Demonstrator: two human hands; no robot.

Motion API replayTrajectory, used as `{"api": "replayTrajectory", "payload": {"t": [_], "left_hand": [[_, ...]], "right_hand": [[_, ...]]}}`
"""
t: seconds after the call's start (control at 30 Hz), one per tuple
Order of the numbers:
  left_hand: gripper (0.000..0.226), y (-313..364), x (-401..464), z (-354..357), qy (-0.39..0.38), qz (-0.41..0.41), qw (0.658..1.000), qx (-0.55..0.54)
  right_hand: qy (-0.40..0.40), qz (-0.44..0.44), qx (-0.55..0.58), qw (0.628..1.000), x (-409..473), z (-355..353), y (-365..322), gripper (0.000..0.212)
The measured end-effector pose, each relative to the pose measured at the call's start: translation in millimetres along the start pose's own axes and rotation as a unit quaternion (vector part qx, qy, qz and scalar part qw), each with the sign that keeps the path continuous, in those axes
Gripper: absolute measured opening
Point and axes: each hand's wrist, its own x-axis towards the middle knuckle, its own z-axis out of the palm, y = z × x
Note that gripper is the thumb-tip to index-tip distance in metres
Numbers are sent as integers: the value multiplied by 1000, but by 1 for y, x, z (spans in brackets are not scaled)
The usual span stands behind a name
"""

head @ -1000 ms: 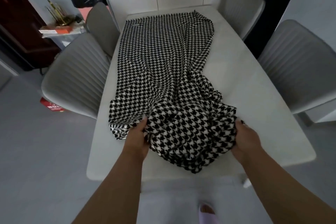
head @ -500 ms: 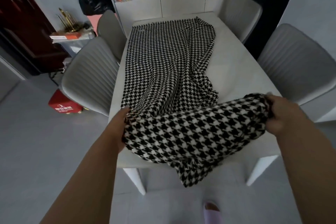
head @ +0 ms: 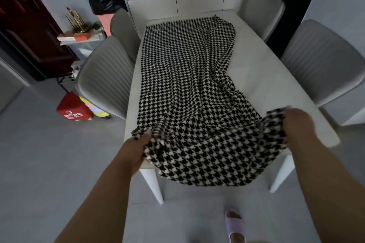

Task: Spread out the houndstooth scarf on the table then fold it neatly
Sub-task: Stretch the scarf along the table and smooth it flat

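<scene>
The black-and-white houndstooth scarf lies lengthwise down the left half of the pale table, its fringed far end flat near the table's far edge. Its near end is lifted and stretched wide between my hands, and sags over the table's front edge. My left hand grips the near left corner at the table's front left. My right hand grips the near right corner, bunched in the fist, above the table's front right. The cloth still wrinkles along its right side.
Grey padded chairs stand on both sides: two at the left, two at the right. A cabinet with bottles and boxes stands behind the table. A red box sits on the floor at the left. My slippered foot is below.
My hands have gone from holding the bunched near end close together to pulling its corners wide apart. The near end now spans the table's width and drapes over the front edge.
</scene>
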Motion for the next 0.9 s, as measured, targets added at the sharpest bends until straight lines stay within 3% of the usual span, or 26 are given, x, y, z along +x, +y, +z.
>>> {"api": "replayTrajectory", "payload": {"t": [0.13, 0.23, 0.3, 0.4, 0.47, 0.57, 0.7, 0.8, 0.9], "left_hand": [[32, -25, 1, 2, -81, 18, 997, -5], [46, -51, 2, -4, -45, 13, 999, 14], [64, -66, -3, -5, 2, 16, 1000, 19], [72, -86, -5, -5, -7, -12, 1000, 17], [57, -92, -9, 2, -20, -22, 999, 45], [37, -87, -11, 11, 19, 24, 995, 100], [42, -59, -18, 14, 2, 72, 997, -34], [27, -37, -27, 15, 33, 67, 996, -54], [21, -23, -33, 6, 15, 7, 999, 34]], "right_hand": [[-115, -33, -30, 992, -42, 31, -11, 39], [-197, 1, 5, 980, -68, 44, -2, 71], [-188, 32, -11, 982, -72, 55, 15, 92], [-136, 108, 11, 985, -75, 67, 33, 103], [-148, 112, 54, 981, -78, 72, 37, 97], [-198, 111, 128, 966, -81, 72, 34, 70], [-231, 128, 215, 940, -79, 58, 24, 47], [-274, 148, 172, 935, -65, 35, 22, 45], [-316, 155, 48, 935, -49, 8, 22, 52]]}}
